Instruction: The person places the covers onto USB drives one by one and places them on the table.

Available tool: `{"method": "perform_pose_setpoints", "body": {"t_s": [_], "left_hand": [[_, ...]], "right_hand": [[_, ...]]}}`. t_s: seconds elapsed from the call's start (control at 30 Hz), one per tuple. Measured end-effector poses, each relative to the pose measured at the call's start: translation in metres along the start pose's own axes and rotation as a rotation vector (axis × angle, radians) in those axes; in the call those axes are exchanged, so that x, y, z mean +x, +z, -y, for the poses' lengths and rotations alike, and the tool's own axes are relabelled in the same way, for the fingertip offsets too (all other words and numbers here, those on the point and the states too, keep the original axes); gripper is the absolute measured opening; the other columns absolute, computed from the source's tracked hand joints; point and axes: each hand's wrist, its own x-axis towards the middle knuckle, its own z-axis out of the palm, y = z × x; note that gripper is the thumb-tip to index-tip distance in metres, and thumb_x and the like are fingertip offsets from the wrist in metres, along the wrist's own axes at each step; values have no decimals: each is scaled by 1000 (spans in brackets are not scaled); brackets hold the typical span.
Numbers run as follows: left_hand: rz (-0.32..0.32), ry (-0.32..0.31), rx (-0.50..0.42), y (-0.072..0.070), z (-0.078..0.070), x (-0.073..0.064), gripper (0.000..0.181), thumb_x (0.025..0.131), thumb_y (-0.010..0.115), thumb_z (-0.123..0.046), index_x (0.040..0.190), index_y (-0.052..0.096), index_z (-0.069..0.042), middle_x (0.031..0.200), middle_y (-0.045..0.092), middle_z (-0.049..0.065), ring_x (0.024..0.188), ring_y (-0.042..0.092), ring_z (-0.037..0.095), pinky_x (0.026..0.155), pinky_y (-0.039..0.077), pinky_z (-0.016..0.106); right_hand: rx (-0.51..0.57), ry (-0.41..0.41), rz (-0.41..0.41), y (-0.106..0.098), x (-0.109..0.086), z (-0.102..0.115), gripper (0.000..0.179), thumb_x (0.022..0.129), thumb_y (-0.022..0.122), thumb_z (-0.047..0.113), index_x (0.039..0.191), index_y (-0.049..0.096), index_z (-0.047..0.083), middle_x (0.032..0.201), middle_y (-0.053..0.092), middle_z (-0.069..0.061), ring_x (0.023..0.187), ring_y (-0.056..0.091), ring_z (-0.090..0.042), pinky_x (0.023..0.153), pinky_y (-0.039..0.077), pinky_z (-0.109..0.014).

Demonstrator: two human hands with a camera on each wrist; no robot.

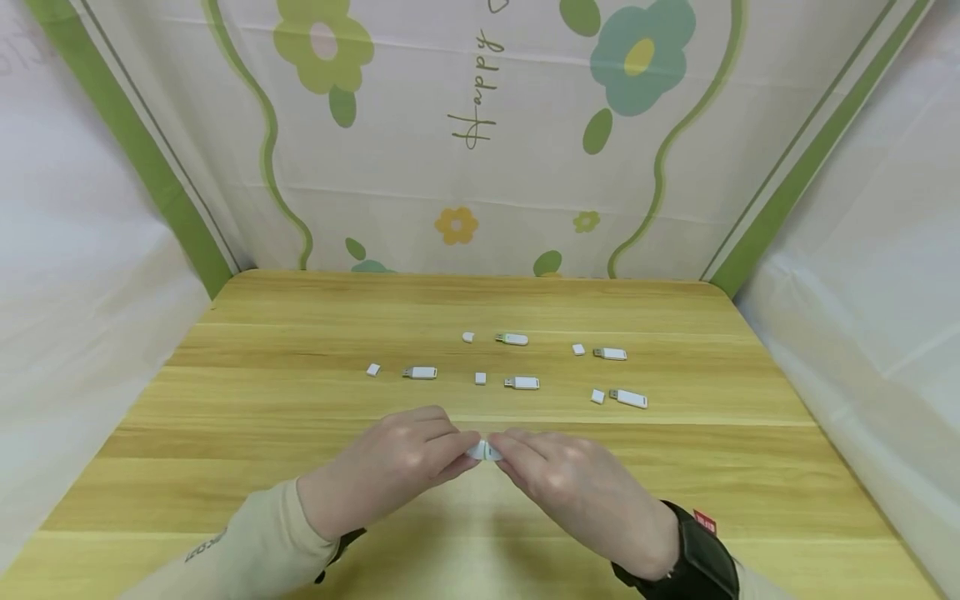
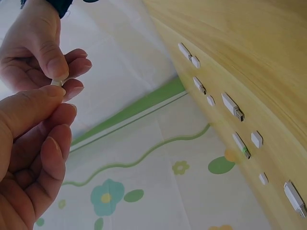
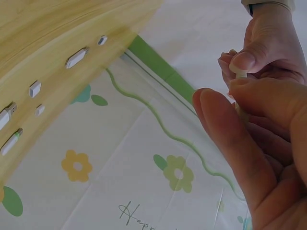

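My left hand (image 1: 401, 458) and right hand (image 1: 573, 483) meet fingertip to fingertip above the near part of the table. Between them is a small white USB stick (image 1: 492, 452) with a thin green line where its two parts come together. The thumb and fingers of my left hand pinch its rounded white cap (image 1: 476, 451), and my right hand pinches the other end. Fingers cover most of both parts. In the right wrist view, the cap (image 3: 238, 69) shows under the left thumb. The left wrist view shows only a small white bit (image 2: 56, 82) between the fingertips.
Beyond my hands, several uncapped USB sticks lie on the wooden table (image 1: 300, 317), including one with a green band (image 1: 513, 339) and one at the right (image 1: 628, 398). Each has a loose white cap (image 1: 481, 378) to its left. A flowered cloth (image 1: 525, 175) hangs behind.
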Motion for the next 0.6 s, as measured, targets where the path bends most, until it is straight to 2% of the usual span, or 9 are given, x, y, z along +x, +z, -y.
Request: {"method": "perform_pose_setpoints", "body": {"t_s": [0.13,0.27,0.37,0.43,0.5,0.6], "left_hand": [[0,2,-7,-1,1,-1,21,76,85,-8,90,69,-5,72,61,-5,62,52,4,61,44,9],[-5,-7,-17,-1,1,-3,21,76,85,-7,90,69,-5,73,62,-5,62,52,4,61,44,9],[-2,-24,-21,0,1,-4,21,76,85,-8,89,69,-5,72,61,-5,61,51,4,59,43,9],[8,-40,-21,1,0,-5,20,76,84,-8,88,69,-6,71,60,-6,60,49,5,58,42,9],[29,-62,-20,4,1,-8,19,76,85,-9,85,68,-8,69,58,-6,59,47,5,57,40,9],[83,-102,-39,12,3,-15,18,77,85,-11,81,67,-10,65,54,-8,57,42,4,55,36,10]], "right_hand": [[5,17,25,1,1,1,40,109,30,18,110,66,0,98,72,-3,86,70,-12,72,55,-21],[13,11,14,3,1,1,39,109,32,18,110,66,-1,98,72,-3,85,70,-11,71,55,-20],[21,6,10,5,1,0,25,106,47,14,110,67,0,98,72,-3,85,69,-10,71,55,-19],[31,11,22,8,1,-1,15,99,61,11,109,67,1,97,71,-1,82,68,-9,69,54,-18],[50,28,47,13,0,-3,18,89,73,9,106,68,4,92,69,2,77,66,-6,66,53,-16],[99,76,108,22,-3,-6,21,83,79,9,101,69,9,87,66,6,72,60,-2,63,50,-15]]}}
